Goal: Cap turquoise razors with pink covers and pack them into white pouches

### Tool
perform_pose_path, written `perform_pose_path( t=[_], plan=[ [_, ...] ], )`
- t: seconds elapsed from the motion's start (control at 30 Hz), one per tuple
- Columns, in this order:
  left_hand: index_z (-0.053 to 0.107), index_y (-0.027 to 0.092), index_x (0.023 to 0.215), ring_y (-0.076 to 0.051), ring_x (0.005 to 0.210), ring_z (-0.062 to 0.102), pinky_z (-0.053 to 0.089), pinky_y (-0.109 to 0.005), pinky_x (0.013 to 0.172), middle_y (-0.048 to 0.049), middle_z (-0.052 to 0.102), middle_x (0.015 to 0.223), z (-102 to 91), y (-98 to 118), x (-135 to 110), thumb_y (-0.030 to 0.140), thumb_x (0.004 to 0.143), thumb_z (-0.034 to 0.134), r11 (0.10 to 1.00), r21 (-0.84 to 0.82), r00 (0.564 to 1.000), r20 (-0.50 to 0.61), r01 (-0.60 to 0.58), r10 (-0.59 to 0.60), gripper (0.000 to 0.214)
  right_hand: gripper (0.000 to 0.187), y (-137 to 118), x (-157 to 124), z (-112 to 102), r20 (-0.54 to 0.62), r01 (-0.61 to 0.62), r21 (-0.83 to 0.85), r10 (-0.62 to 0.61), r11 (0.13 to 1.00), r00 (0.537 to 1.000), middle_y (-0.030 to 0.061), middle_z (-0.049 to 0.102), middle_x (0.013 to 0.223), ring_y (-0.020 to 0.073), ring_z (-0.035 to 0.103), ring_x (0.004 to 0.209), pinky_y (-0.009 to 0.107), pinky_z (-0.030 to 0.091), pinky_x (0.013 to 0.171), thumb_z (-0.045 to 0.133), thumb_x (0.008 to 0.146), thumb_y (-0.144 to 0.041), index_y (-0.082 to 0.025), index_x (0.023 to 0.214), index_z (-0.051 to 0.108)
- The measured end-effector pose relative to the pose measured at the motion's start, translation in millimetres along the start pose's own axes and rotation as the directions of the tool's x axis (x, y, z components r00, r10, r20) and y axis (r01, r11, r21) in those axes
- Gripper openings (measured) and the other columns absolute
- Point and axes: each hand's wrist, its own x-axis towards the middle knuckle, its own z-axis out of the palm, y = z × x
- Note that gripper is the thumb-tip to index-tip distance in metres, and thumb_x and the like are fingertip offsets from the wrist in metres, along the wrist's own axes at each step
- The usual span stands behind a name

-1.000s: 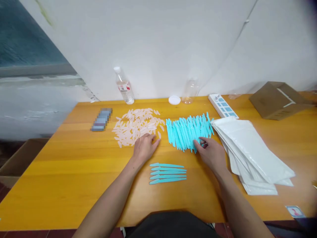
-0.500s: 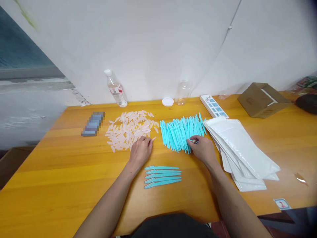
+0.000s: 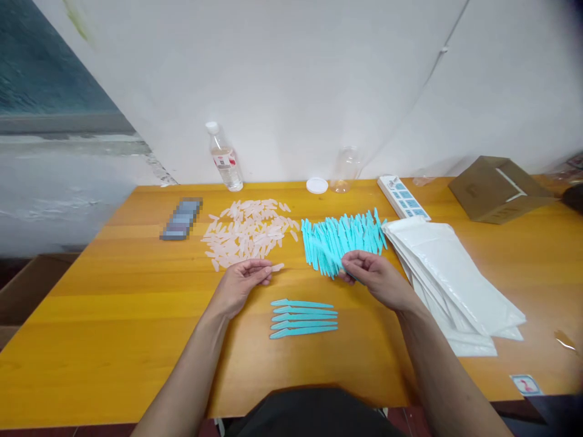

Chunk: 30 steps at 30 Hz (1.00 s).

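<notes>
My left hand [image 3: 246,282] pinches one small pale-pink translucent blade cover [image 3: 277,267] between thumb and fingertips, its tip pointing right. Just beyond that hand spreads a loose heap of the same covers [image 3: 246,227]. My right hand [image 3: 376,276] is closed on a turquoise eyebrow razor [image 3: 327,252], which slants up and left, slightly blurred, over the pile of turquoise razors [image 3: 359,233]. Nearer to me, several razors [image 3: 305,317] lie side by side in a neat row, thin ends to the right.
A stack of white plastic pouches [image 3: 460,273] lies right of the pile. Behind stand a water bottle [image 3: 225,161], a clear jar [image 3: 346,170], its white lid [image 3: 317,185], a power strip [image 3: 403,197] and a cardboard box [image 3: 501,188]. A blurred-out phone [image 3: 182,218] lies left.
My right hand has lifted a razor from the pile and angled it leftward. My left hand has drawn back from the heap, turned, and brought the pinched cover toward me. The view has shifted slightly.
</notes>
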Motion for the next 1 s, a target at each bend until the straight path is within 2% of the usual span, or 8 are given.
perform_pose_path(
  t=[0.07,0.13,0.27,0.47,0.63,0.73,0.87,1.0],
  plan=[
    [0.074,0.013,0.094,-0.014,0.067,0.065,0.054,-0.029,0.072,-0.0049,0.073,0.076,-5.8,2,-6,0.046,0.069,0.086,1.0,0.014,0.999,-0.045,-0.007,0.008,0.043,0.038,-2,0,15,0.139,0.001,0.027,-0.004,1.0,0.99,0.0015,0.065,0.07,0.0136,0.057,0.063,0.028,0.049,0.062,0.064,0.086,-0.056,-0.018,0.089,0.063],
    [0.073,0.013,0.091,-0.013,0.065,0.064,0.054,-0.028,0.069,-0.0037,0.072,0.073,-9.0,5,-12,0.046,0.067,0.087,0.999,0.039,0.997,-0.083,-0.002,0.006,0.043,0.037,-1,1,29,0.184,0.034,0.016,-0.036,0.999,0.982,0.0,0.062,0.069,0.0124,0.055,0.062,0.026,0.048,0.062,0.064,0.088,-0.055,-0.018,0.089,0.064],
    [0.072,0.014,0.086,-0.011,0.061,0.061,0.051,-0.025,0.064,-0.0018,0.069,0.068,-11.2,11,-22,0.046,0.064,0.089,0.998,0.059,0.996,-0.093,0.024,-0.018,0.042,0.034,5,6,45,0.186,0.102,-0.026,-0.095,0.994,0.978,-0.0005,0.06,0.071,0.0122,0.054,0.066,0.025,0.047,0.064,0.059,0.092,-0.052,-0.018,0.091,0.064],
    [0.073,0.014,0.083,-0.01,0.06,0.059,0.049,-0.023,0.061,-0.0022,0.07,0.072,-11.7,13,-28,0.043,0.066,0.087,0.995,0.1,0.999,-0.047,0.017,-0.013,0.036,0.03,8,4,47,0.183,0.147,-0.064,-0.134,0.987,0.974,0.0011,0.063,0.08,0.0135,0.057,0.072,0.026,0.047,0.067,0.057,0.094,-0.049,-0.019,0.092,0.063],
    [0.074,0.015,0.086,-0.011,0.06,0.06,0.049,-0.024,0.061,-0.0032,0.072,0.073,-0.5,8,-26,0.043,0.07,0.084,0.988,0.155,1.0,-0.011,0.023,-0.022,0.035,0.027,4,0,52,0.186,0.169,-0.108,-0.148,0.98,0.971,0.0013,0.065,0.08,0.0143,0.059,0.073,0.025,0.047,0.067,0.055,0.095,-0.046,-0.02,0.093,0.063],
    [0.077,0.015,0.094,-0.015,0.067,0.065,0.051,-0.027,0.065,-0.0066,0.077,0.085,7.8,0,-23,0.046,0.077,0.078,0.963,0.27,1.0,0.03,-0.01,0.002,0.035,0.023,5,-1,57,0.18,0.232,-0.22,-0.194,0.948,0.964,0.0013,0.069,0.083,0.0152,0.061,0.075,0.026,0.046,0.068,0.055,0.095,-0.041,-0.021,0.092,0.066],
    [0.079,0.019,0.097,-0.017,0.072,0.066,0.049,-0.028,0.067,-0.0055,0.077,0.087,12.3,-12,-21,0.04,0.088,0.067,0.794,0.581,0.983,0.107,-0.182,0.147,0.026,0.02,18,-2,64,0.184,0.333,-0.461,-0.278,0.822,0.943,0.0029,0.07,0.082,0.0164,0.062,0.075,0.028,0.045,0.068,0.057,0.095,-0.03,-0.02,0.084,0.07],
    [0.078,0.022,0.092,-0.018,0.082,0.066,0.05,-0.03,0.076,-0.0045,0.076,0.092,12.6,-15,-24,0.029,0.093,0.061,0.593,0.725,0.934,0.231,-0.351,0.272,0.018,0.02,34,-5,68,0.216,0.422,-0.528,-0.364,0.737,0.906,0.0075,0.069,0.084,0.0195,0.064,0.082,0.032,0.049,0.075,0.057,0.096,-0.025,-0.017,0.086,0.073]
  ],
)
